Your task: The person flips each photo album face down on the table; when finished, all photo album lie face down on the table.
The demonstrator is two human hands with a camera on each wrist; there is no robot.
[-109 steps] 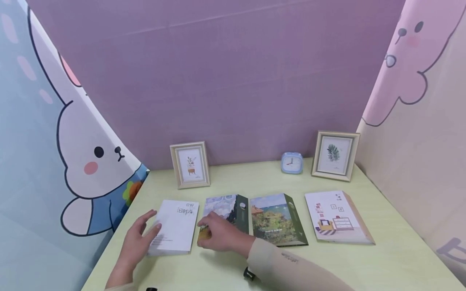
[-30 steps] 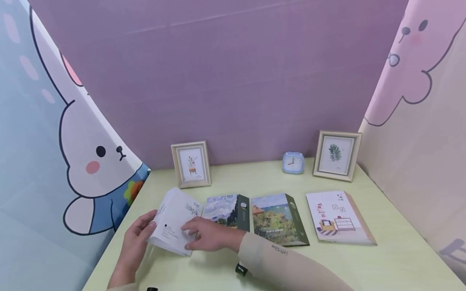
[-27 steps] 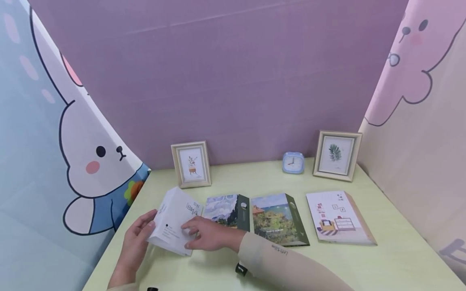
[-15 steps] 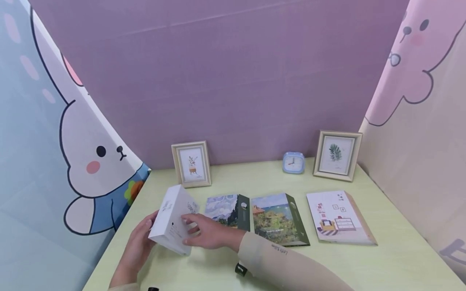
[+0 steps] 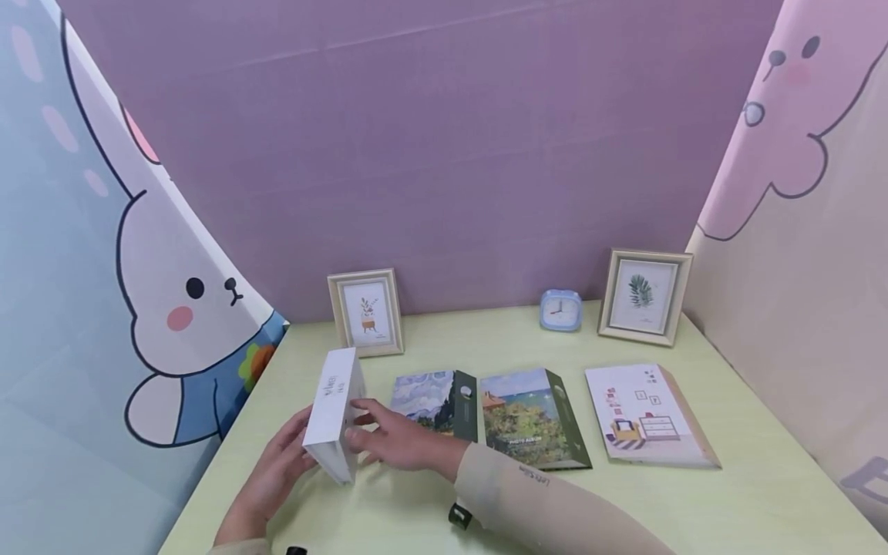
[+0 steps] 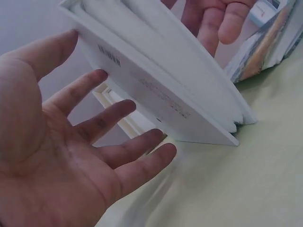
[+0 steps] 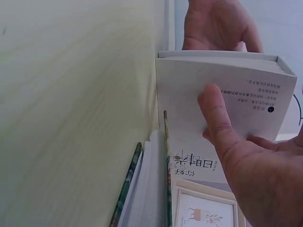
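A white photo album point(image 5: 329, 405) stands on edge between the two hands, its lettered spine facing up and leaning a little. My left hand point(image 5: 274, 470) is on its left side; in the left wrist view the spread fingers point(image 6: 113, 111) reach the back cover with a barcode. On the other side my right hand point(image 5: 402, 439) has its fingers at the front cover. The right wrist view shows the index finger point(image 7: 215, 106) extended against the printed cover point(image 7: 184, 90). The album's lower edge meets the table in the left wrist view.
Right of the hands lie a landscape-painting album point(image 5: 423, 393), a second album with a seaside picture point(image 5: 520, 412), and a white album with furniture drawings point(image 5: 645, 416). Behind them stand a plant picture frame point(image 5: 365, 312), a blue alarm clock point(image 5: 560, 311) and a leaf picture frame point(image 5: 645, 297).
The white album lay flat; it has been tipped up from its left side until its spine faces up. My right hand has moved left from the landscape album to the white album's front cover.
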